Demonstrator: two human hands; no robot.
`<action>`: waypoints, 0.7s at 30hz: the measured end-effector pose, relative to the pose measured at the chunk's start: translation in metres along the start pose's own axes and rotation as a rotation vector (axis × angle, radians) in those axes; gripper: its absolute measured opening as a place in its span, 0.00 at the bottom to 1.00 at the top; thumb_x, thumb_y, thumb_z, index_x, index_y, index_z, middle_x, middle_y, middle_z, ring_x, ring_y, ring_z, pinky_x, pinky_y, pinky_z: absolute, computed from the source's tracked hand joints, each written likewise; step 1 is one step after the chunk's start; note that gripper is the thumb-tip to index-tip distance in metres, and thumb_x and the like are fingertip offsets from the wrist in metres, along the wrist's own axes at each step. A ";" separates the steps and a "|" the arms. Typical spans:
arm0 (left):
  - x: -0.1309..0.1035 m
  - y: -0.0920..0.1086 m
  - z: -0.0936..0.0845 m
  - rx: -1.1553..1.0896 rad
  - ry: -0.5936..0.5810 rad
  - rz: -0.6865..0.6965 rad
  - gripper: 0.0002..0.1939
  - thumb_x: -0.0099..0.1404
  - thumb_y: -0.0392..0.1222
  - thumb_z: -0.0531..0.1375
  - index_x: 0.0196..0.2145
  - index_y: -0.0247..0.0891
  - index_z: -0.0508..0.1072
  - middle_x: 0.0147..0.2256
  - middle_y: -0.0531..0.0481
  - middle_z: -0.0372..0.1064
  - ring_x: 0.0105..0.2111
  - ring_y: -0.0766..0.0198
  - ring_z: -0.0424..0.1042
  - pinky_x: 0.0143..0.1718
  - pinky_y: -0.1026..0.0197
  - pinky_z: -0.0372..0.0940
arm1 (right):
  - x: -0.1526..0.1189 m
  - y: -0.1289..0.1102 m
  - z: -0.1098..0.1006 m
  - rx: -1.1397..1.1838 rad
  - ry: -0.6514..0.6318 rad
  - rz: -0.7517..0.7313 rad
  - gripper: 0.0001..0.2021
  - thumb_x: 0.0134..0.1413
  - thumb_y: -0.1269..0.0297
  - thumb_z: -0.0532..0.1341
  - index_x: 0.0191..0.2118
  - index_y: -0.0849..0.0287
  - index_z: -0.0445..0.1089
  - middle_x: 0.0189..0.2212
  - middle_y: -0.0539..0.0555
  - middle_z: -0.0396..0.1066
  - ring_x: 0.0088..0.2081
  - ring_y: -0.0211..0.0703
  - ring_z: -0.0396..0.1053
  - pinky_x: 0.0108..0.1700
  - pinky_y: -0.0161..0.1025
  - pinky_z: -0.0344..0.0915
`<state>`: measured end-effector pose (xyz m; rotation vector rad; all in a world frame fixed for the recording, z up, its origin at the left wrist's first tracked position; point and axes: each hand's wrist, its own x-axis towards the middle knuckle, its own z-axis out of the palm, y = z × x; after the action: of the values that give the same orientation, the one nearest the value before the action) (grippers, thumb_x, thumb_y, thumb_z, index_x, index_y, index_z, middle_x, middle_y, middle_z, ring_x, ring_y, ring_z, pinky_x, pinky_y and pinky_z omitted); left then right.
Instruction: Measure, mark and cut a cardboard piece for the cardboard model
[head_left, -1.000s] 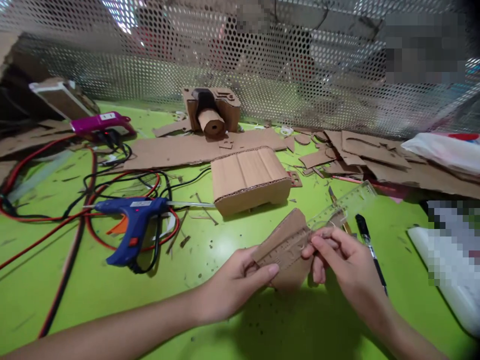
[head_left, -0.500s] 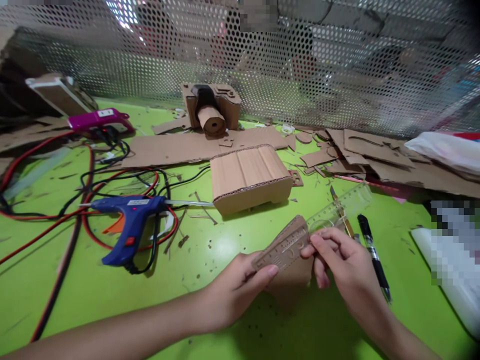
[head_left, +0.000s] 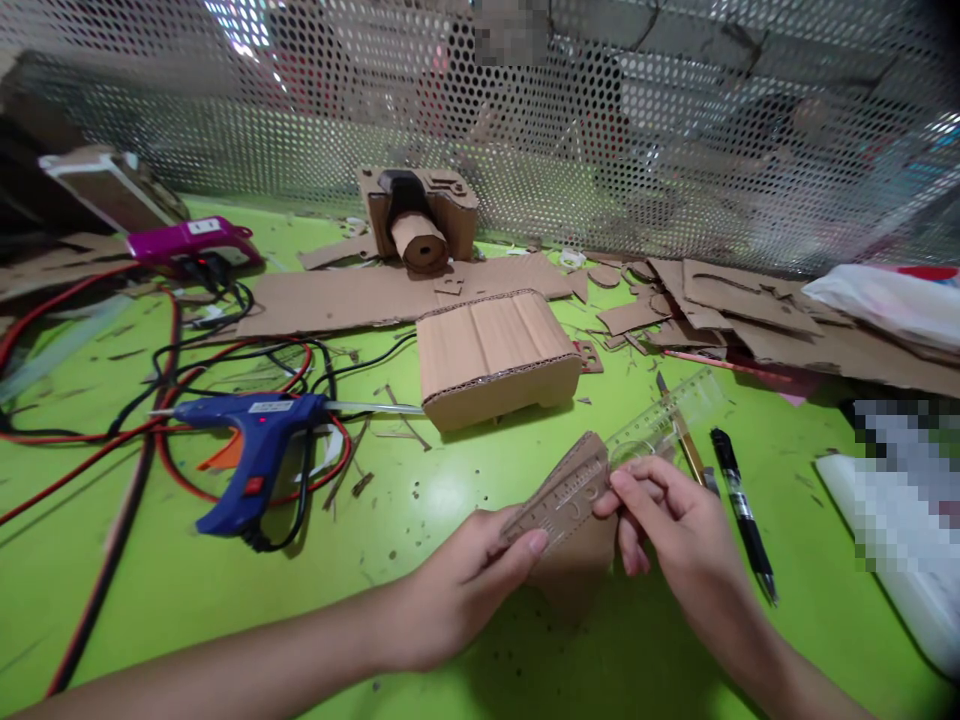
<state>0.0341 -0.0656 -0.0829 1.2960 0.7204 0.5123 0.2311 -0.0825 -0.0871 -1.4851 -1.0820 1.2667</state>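
Note:
My left hand (head_left: 469,585) is closed around a folded cardboard piece (head_left: 577,560), its thumb pressing a clear plastic ruler (head_left: 660,415) against the cardboard's face. My right hand (head_left: 675,520) pinches the ruler near its middle, at the cardboard's right edge. The ruler slants up to the right, and its far end extends past the cardboard over a craft knife (head_left: 686,440). Beyond my hands sits a cardboard box shape (head_left: 495,350) with a creased top. A black pen (head_left: 742,515) lies right of my right hand.
At left, a blue glue gun (head_left: 255,440) lies among red and black cables, near a purple power strip (head_left: 191,245). A cardboard camera model (head_left: 420,220) stands at the back before a perforated metal screen (head_left: 525,130). Cardboard scraps (head_left: 750,295) pile up at right.
The view has shifted slightly, so everything sits a little further left. Both hands keep the same hold on cardboard and ruler.

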 end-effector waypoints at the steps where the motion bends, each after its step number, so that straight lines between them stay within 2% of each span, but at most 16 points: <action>1: 0.000 0.000 0.000 0.000 -0.001 0.001 0.28 0.67 0.65 0.52 0.41 0.38 0.78 0.32 0.50 0.70 0.34 0.60 0.64 0.42 0.60 0.61 | 0.000 0.001 -0.001 -0.001 -0.007 0.000 0.20 0.50 0.44 0.66 0.29 0.57 0.67 0.25 0.54 0.77 0.13 0.32 0.63 0.14 0.32 0.60; 7: 0.000 -0.001 -0.001 0.033 0.026 -0.003 0.27 0.66 0.64 0.52 0.35 0.37 0.76 0.31 0.51 0.68 0.33 0.61 0.61 0.39 0.60 0.60 | 0.001 0.007 0.001 0.029 -0.002 -0.007 0.20 0.50 0.43 0.66 0.29 0.57 0.67 0.23 0.51 0.74 0.12 0.31 0.61 0.13 0.32 0.59; 14: -0.002 -0.007 0.000 0.086 0.082 -0.005 0.20 0.67 0.59 0.52 0.27 0.40 0.64 0.25 0.55 0.58 0.27 0.65 0.56 0.32 0.63 0.59 | 0.002 0.001 0.002 0.056 -0.043 0.039 0.22 0.47 0.42 0.67 0.29 0.57 0.66 0.20 0.48 0.71 0.12 0.30 0.60 0.13 0.30 0.56; 18: -0.002 -0.008 0.000 0.143 0.090 0.017 0.20 0.67 0.58 0.52 0.26 0.41 0.63 0.25 0.55 0.59 0.26 0.65 0.57 0.33 0.62 0.61 | 0.003 -0.002 0.001 0.088 -0.045 0.082 0.25 0.45 0.41 0.68 0.37 0.56 0.62 0.16 0.43 0.67 0.12 0.31 0.58 0.13 0.30 0.54; 21: -0.004 -0.008 0.000 0.178 0.089 0.017 0.19 0.67 0.57 0.51 0.26 0.41 0.65 0.25 0.54 0.62 0.27 0.64 0.59 0.34 0.62 0.62 | 0.003 -0.005 -0.002 0.110 -0.051 0.134 0.32 0.42 0.42 0.69 0.46 0.57 0.60 0.15 0.42 0.68 0.12 0.33 0.58 0.14 0.30 0.53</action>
<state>0.0312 -0.0703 -0.0900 1.4534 0.8452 0.5311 0.2329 -0.0783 -0.0829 -1.4685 -0.9425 1.4408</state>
